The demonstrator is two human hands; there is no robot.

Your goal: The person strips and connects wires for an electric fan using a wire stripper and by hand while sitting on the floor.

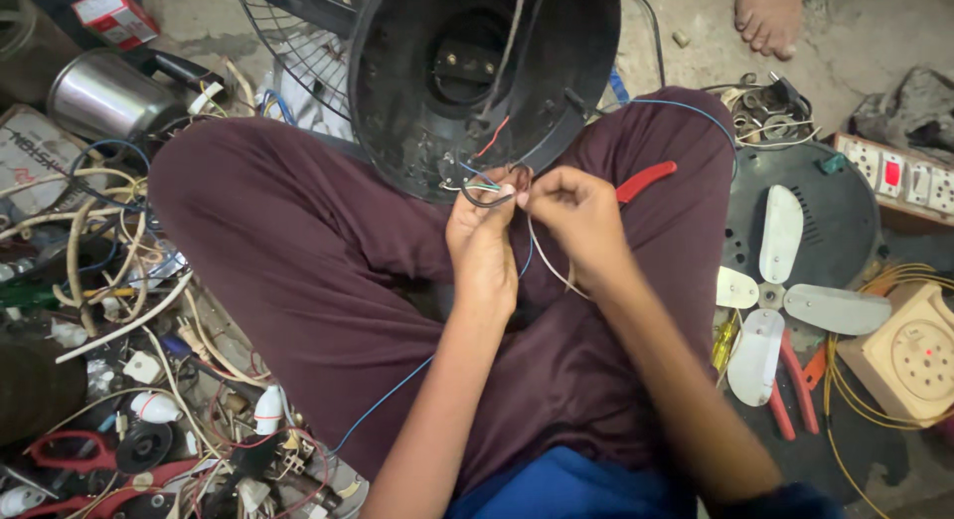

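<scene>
A black round fan housing (pixel 477 72) rests between my knees, its open side facing me with thin red, blue and white wires (pixel 487 176) coming out of its lower rim. My left hand (pixel 484 236) pinches a bundle of these wire ends just below the rim. My right hand (pixel 576 216) is closed on the same wires beside it, fingertips meeting the left hand's. A thin pale wire loops down between both hands. A red-handled tool (pixel 644 181) lies on my right thigh just behind the right hand.
A tangle of cables, plugs and red pliers (pixel 119 340) covers the floor at left, with a steel kettle (pixel 104 96) behind. At right lie a white fan blade (pixel 780 300) on a dark round cover, a switch board (pixel 899 176), a beige box (pixel 909 355). Another person's bare foot (pixel 770 17) stands at the top.
</scene>
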